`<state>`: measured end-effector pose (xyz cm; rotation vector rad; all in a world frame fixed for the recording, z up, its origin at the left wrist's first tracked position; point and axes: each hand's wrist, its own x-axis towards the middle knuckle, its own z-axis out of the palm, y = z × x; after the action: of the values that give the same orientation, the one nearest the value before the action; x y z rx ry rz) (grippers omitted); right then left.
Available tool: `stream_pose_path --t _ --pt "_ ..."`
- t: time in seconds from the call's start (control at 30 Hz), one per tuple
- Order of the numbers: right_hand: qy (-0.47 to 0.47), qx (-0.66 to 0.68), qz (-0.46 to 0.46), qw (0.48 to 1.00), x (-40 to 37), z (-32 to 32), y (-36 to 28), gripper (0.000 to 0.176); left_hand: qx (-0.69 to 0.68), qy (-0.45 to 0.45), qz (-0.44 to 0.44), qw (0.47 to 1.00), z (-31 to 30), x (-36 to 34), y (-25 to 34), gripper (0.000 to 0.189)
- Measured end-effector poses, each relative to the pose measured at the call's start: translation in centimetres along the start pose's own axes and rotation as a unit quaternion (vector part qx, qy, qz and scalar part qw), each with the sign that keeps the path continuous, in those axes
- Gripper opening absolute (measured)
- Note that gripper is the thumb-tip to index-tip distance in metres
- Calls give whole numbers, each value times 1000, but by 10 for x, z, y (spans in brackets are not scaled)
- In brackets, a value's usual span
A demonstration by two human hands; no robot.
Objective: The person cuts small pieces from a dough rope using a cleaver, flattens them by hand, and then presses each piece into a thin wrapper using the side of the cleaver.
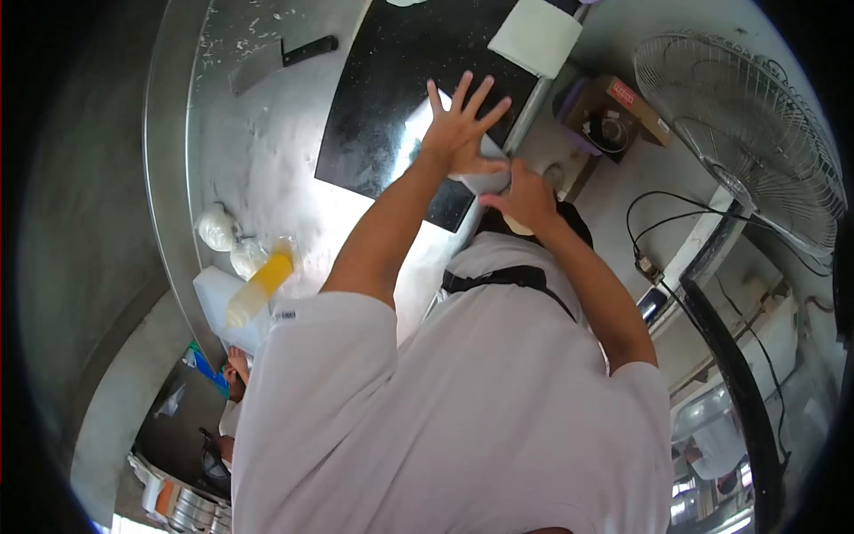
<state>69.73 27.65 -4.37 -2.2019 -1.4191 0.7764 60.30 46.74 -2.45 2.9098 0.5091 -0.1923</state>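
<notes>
My right hand (pixel 531 200) is closed around a cleaver (pixel 489 181), whose broad grey blade lies low over the near edge of a black board (pixel 378 133). A pale handle end shows below my fist. My left hand (pixel 460 125) is spread wide, fingers pointing away from me, with its heel and thumb over the blade. Part of the blade is hidden under this hand. Light glares off the board beside my left wrist.
Another cleaver (pixel 285 62) with a black handle lies on the metal table (pixel 258 133). Tied white bags (pixel 216 228) and a bottle of yellow liquid (pixel 260 289) stand at left. A pale square block (pixel 535 37), a cardboard box (pixel 609 111) and a wire-caged fan (pixel 743 133) are at right. Another person's hand (pixel 237 365) shows lower left.
</notes>
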Motion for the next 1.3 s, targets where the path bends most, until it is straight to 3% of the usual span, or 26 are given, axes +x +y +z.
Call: stream_pose_path --t 0.1,0.13,0.2,0.23,0.27,0.33,0.37,0.4,0.47,0.5,0.53,0.6,0.67,0.73,0.87,0.93,1.0,1.03,1.07,1.13,1.17,1.23,1.3 --pt "-98 27 72 992 34 -43 -11 86 24 56 -14 998 -2 27 -9 113" --pt "-87 24 72 993 55 -51 -5 86 6 93 -20 995 0 36 -15 112" --pt "-40 23 -23 999 68 -53 1 85 29 105 -18 994 -3 55 -29 111" --pt "-44 28 -18 998 54 -46 -5 85 17 130 -4 991 -7 58 -33 112" --pt "-54 58 13 997 47 -40 -12 85 54 94 2 994 -13 56 -31 112" --pt "-64 89 39 993 29 -24 -14 86 -11 99 66 993 14 30 -29 114" --pt "-60 87 43 993 4 -9 -12 89 -18 52 64 996 13 7 -16 116" --pt "-51 84 48 994 -13 0 -11 92 -35 38 67 996 15 -6 -1 116" --pt "94 12 -18 995 -18 0 -9 93 -47 37 74 995 18 2 9 115" --pt "122 -63 -77 988 -10 -8 3 92 -45 67 49 996 15 8 9 113" --pt "112 -57 -69 990 -3 -18 4 92 -38 103 24 994 15 15 6 112" --pt "-126 43 35 990 42 -53 11 92 -29 127 -43 990 10 30 -4 110" --pt "-112 -12 -4 994 88 -71 5 92 -19 151 -87 984 -6 42 -21 112" --pt "-105 -62 -43 992 80 -65 -1 93 31 141 -87 986 -5 46 -30 112" --pt "-152 15 31 988 15 -34 8 88 -52 98 7 994 18 5 7 109" --pt "-50 5 -23 998 16 -35 22 90 -61 118 27 991 20 25 7 114" --pt "-45 42 -55 997 44 -51 36 90 -48 143 -63 987 14 31 5 113" --pt "-68 -9 -65 996 65 -66 31 87 -60 169 -86 980 16 38 -2 116" --pt "-87 -62 -76 991 81 -75 28 84 -10 144 -136 980 -23 37 5 104" --pt "-90 -63 -82 991 96 -77 21 84 -27 16 -178 984 -67 46 10 112" --pt "-93 -63 -92 989 98 -77 19 85 -23 57 -161 985 -39 47 -2 119" --pt "-102 -21 -69 992 70 -53 30 90 -22 49 -89 995 -23 34 -1 118" --pt "-147 55 -25 987 36 -52 30 93 -42 -6 -65 997 -20 26 20 119"
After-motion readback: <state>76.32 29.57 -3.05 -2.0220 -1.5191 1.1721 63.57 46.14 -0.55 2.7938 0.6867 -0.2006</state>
